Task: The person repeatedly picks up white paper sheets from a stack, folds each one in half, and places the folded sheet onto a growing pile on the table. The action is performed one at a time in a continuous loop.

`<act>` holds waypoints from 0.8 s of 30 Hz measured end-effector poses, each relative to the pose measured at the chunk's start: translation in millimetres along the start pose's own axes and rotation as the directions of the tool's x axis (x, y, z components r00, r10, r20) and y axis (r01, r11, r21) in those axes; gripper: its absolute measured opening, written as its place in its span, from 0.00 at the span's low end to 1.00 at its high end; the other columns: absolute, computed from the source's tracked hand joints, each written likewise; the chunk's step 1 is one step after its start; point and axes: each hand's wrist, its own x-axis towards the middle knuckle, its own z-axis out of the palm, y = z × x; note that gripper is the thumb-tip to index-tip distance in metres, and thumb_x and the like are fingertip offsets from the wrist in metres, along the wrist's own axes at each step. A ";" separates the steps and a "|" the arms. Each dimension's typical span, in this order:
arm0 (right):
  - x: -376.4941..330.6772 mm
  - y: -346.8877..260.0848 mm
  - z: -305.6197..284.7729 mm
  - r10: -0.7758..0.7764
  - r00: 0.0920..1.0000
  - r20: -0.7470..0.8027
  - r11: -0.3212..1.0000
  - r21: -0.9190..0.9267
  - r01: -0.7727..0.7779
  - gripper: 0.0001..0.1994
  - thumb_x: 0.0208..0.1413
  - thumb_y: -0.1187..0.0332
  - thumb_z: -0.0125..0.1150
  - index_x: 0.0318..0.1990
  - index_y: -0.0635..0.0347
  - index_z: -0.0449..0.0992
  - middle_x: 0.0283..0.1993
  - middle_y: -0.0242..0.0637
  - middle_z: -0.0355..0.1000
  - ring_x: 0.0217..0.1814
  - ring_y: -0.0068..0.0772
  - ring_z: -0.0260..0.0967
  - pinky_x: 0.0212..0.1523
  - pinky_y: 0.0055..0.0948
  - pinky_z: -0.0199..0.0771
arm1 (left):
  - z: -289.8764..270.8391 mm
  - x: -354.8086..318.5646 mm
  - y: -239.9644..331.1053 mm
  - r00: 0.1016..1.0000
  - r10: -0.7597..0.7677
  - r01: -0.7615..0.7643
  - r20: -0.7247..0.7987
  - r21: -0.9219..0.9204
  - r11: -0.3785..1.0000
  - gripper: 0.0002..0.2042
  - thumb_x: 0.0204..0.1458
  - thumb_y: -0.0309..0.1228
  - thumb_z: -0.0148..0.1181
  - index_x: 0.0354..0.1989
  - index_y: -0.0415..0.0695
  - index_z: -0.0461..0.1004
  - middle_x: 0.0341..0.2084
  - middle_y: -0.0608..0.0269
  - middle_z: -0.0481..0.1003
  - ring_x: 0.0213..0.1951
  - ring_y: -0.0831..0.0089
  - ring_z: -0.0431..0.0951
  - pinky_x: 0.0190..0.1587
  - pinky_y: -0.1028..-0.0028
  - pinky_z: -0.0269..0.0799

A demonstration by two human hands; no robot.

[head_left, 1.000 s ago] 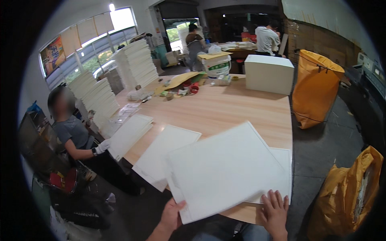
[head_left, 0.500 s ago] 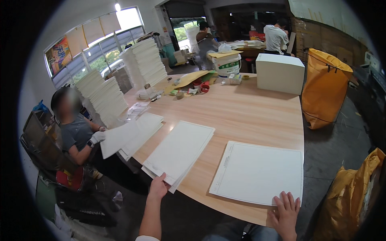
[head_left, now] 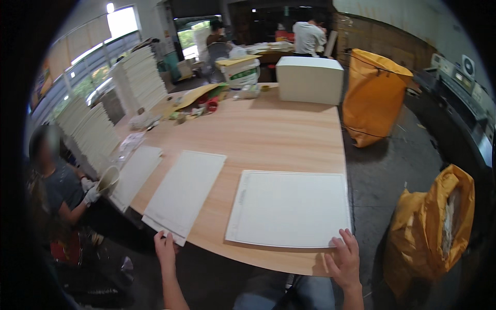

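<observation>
A large white flat sheet (head_left: 289, 208) lies on the wooden table (head_left: 268, 134) in front of me. My right hand (head_left: 345, 259) rests with spread fingers on its near right corner. A second stack of white sheets (head_left: 185, 194) lies to the left, angled toward me; my left hand (head_left: 165, 249) touches its near corner at the table's edge. A third white sheet (head_left: 135, 174) lies further left.
A seated person in white gloves (head_left: 92, 195) works at the left edge of the table beside tall stacks of white sheets (head_left: 90, 135). A white box (head_left: 309, 80) stands at the far end. Orange sacks (head_left: 373, 95) (head_left: 439, 222) stand on the floor to the right. Two people stand in the background.
The big sheet I held tilted a second ago now lies flat on the table at the right. Both my hands have come to the sheets' near corners.
</observation>
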 end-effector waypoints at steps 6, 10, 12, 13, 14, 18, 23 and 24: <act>-15.9 32.0 -10.8 0.383 0.921 -0.070 0.923 0.010 -0.384 0.30 0.55 0.56 0.78 0.59 0.66 0.74 0.55 0.50 0.75 0.52 0.51 0.79 0.49 0.41 0.81 | 94.5 -91.9 55.1 0.820 0.443 -0.539 0.363 0.225 0.812 0.26 0.49 0.28 0.78 0.56 0.37 0.76 0.33 0.63 0.73 0.30 0.73 0.72 0.40 0.74 0.72; -10.1 37.2 -11.6 0.301 0.953 -0.034 0.951 -0.067 -0.303 0.30 0.59 0.48 0.74 0.56 0.65 0.75 0.44 0.47 0.78 0.42 0.49 0.80 0.41 0.41 0.81 | 126.6 -86.5 64.8 0.741 0.482 -0.652 0.467 0.329 0.683 0.27 0.40 0.32 0.84 0.50 0.39 0.80 0.35 0.59 0.76 0.32 0.66 0.77 0.39 0.68 0.76; -6.2 35.7 -10.6 0.286 0.958 -0.003 0.957 -0.043 -0.286 0.27 0.60 0.48 0.72 0.52 0.65 0.76 0.41 0.47 0.79 0.40 0.50 0.80 0.40 0.42 0.81 | 128.5 -84.8 68.0 0.797 0.387 -0.553 0.464 0.302 0.777 0.25 0.39 0.31 0.84 0.47 0.39 0.81 0.36 0.59 0.76 0.31 0.66 0.77 0.38 0.68 0.76; -3.5 36.7 -9.8 0.277 0.961 0.014 0.960 -0.046 -0.276 0.26 0.60 0.48 0.72 0.49 0.64 0.76 0.40 0.47 0.79 0.39 0.51 0.80 0.39 0.43 0.81 | 129.6 -85.3 70.4 0.813 0.370 -0.518 0.450 0.268 0.812 0.24 0.39 0.29 0.83 0.46 0.39 0.82 0.35 0.60 0.76 0.31 0.68 0.76 0.37 0.69 0.76; -3.3 37.3 -9.0 0.272 0.962 0.038 0.962 -0.052 -0.270 0.24 0.61 0.49 0.71 0.47 0.63 0.76 0.40 0.47 0.79 0.39 0.51 0.81 0.38 0.44 0.81 | 130.1 -86.1 70.1 0.830 0.343 -0.475 0.440 0.235 0.848 0.22 0.39 0.27 0.83 0.44 0.38 0.82 0.35 0.61 0.75 0.30 0.69 0.75 0.37 0.70 0.75; -2.7 37.6 -11.5 0.289 0.955 0.060 0.949 -0.149 -0.278 0.22 0.61 0.49 0.71 0.43 0.61 0.75 0.39 0.46 0.79 0.39 0.51 0.81 0.38 0.44 0.81 | 133.8 -85.0 66.9 0.796 0.422 -0.565 0.433 0.284 0.774 0.23 0.39 0.27 0.83 0.46 0.39 0.82 0.33 0.61 0.75 0.30 0.70 0.74 0.36 0.70 0.75; 3.0 32.3 -20.7 0.299 0.948 0.110 0.953 -0.087 -0.290 0.23 0.60 0.48 0.71 0.43 0.60 0.76 0.37 0.46 0.79 0.39 0.53 0.81 0.38 0.45 0.81 | 134.7 -87.8 60.9 0.793 0.466 -0.590 0.392 0.307 0.746 0.24 0.39 0.28 0.83 0.47 0.39 0.83 0.32 0.61 0.74 0.29 0.69 0.74 0.35 0.69 0.74; 2.9 32.4 -19.3 0.314 0.943 0.111 0.948 -0.082 -0.306 0.22 0.61 0.48 0.71 0.43 0.60 0.76 0.37 0.46 0.80 0.39 0.51 0.81 0.38 0.44 0.81 | 132.7 -88.2 62.4 0.784 0.462 -0.601 0.415 0.319 0.733 0.24 0.40 0.30 0.83 0.48 0.39 0.83 0.33 0.62 0.75 0.30 0.69 0.75 0.36 0.69 0.75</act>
